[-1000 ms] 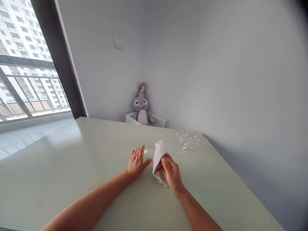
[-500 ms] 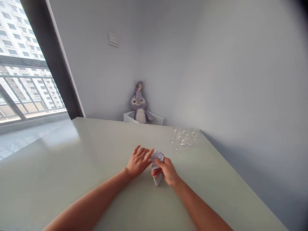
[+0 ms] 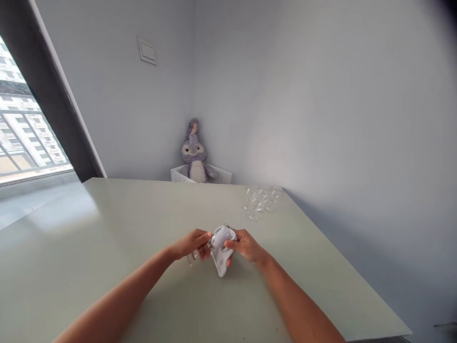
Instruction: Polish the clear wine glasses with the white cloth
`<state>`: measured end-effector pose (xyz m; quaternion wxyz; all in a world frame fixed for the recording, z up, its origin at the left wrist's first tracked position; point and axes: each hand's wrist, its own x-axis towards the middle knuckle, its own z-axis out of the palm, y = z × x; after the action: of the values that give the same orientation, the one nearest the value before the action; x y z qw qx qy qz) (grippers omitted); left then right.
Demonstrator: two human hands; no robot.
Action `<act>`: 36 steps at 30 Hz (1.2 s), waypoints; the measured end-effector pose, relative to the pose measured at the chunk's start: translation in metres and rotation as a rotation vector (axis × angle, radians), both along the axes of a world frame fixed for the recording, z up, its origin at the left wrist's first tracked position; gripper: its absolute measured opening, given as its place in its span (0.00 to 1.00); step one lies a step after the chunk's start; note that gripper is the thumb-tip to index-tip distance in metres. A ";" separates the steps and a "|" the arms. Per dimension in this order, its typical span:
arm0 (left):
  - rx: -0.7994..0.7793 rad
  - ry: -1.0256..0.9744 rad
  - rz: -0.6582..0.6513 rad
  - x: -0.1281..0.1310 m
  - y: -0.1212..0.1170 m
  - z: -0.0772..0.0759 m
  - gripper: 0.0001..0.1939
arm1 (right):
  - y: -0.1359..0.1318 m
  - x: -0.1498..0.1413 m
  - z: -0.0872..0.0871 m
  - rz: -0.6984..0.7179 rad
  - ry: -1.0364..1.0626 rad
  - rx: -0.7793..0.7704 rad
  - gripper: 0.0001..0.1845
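Note:
My left hand [image 3: 192, 243] is closed around the stem of a clear wine glass [image 3: 193, 258], whose foot sticks out below the fingers to the left. A white cloth [image 3: 220, 259] covers the bowl end of the glass, and one corner of it hangs down. From the other side, my right hand [image 3: 247, 246] grips the cloth, with the thumb on top of it. Most of the bowl is hidden under the fabric. Both hands are just above the table, close together.
A group of several clear stemmed glasses [image 3: 260, 199] stands near the back right table edge. Behind the pale table [image 3: 150, 209], a plush toy [image 3: 197, 169] sits in a white perforated basket [image 3: 224, 176]. A wall [image 3: 321, 119] borders the right side.
My left hand, its fingers spread beside the cloth before, now grips the glass stem. The glass's foot shows at left, and the cloth hangs wider. The view has turned to the right.

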<state>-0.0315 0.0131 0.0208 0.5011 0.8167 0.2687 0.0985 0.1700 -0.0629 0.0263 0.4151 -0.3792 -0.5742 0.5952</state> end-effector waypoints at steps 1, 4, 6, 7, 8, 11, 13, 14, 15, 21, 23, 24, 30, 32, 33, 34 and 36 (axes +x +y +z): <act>0.172 -0.004 0.091 0.003 -0.003 -0.001 0.28 | 0.003 -0.001 -0.004 -0.082 0.032 -0.024 0.15; 0.707 -0.003 0.324 0.011 -0.008 -0.005 0.25 | 0.011 -0.007 -0.017 -0.297 0.169 -0.108 0.17; 0.777 0.024 0.348 0.011 -0.007 -0.006 0.23 | 0.011 -0.008 -0.018 -0.282 0.190 -0.122 0.17; 0.696 0.039 0.313 0.009 -0.005 -0.006 0.23 | 0.010 -0.006 -0.016 -0.222 0.157 -0.105 0.17; 0.553 0.049 0.240 0.007 -0.004 -0.005 0.24 | 0.008 -0.004 -0.012 -0.138 0.104 -0.082 0.17; 0.011 0.040 -0.090 0.000 0.000 -0.003 0.30 | 0.000 0.007 0.004 0.123 -0.038 -0.034 0.16; -0.163 0.023 -0.196 -0.001 -0.001 -0.002 0.33 | -0.002 0.012 0.009 0.171 -0.062 -0.023 0.15; -0.138 0.017 -0.155 0.001 -0.003 -0.002 0.33 | -0.001 0.013 0.008 0.143 -0.058 -0.021 0.15; -0.039 0.015 -0.064 0.003 -0.004 -0.003 0.32 | 0.000 0.012 0.005 0.086 -0.043 -0.023 0.16; 0.889 0.043 0.314 0.009 -0.006 -0.013 0.24 | 0.014 -0.006 -0.025 -0.250 0.191 -0.156 0.20; 0.859 0.065 0.311 0.006 -0.004 -0.014 0.21 | 0.012 -0.008 -0.025 -0.166 0.140 -0.148 0.21; 0.772 0.069 0.302 0.004 -0.002 -0.013 0.21 | 0.010 -0.008 -0.023 -0.107 0.088 -0.130 0.21; -0.142 -0.043 -0.072 -0.002 0.004 -0.006 0.24 | 0.000 0.010 -0.004 0.102 -0.259 0.042 0.09; -0.323 -0.076 -0.150 -0.001 0.005 -0.006 0.25 | 0.000 0.017 -0.002 0.124 -0.331 0.105 0.08; -0.382 -0.088 -0.161 0.000 0.006 -0.006 0.26 | 0.001 0.020 -0.001 0.123 -0.345 0.122 0.07; -0.423 -0.098 -0.159 0.001 0.007 -0.007 0.25 | 0.002 0.023 -0.001 0.114 -0.347 0.131 0.07; -0.447 -0.111 -0.114 0.001 0.009 -0.007 0.24 | 0.006 0.028 -0.002 0.061 -0.329 0.148 0.08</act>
<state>-0.0305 0.0218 0.0138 0.6884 0.6926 0.2091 0.0529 0.1977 -0.0569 0.0241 0.3242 -0.4222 -0.6878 0.4935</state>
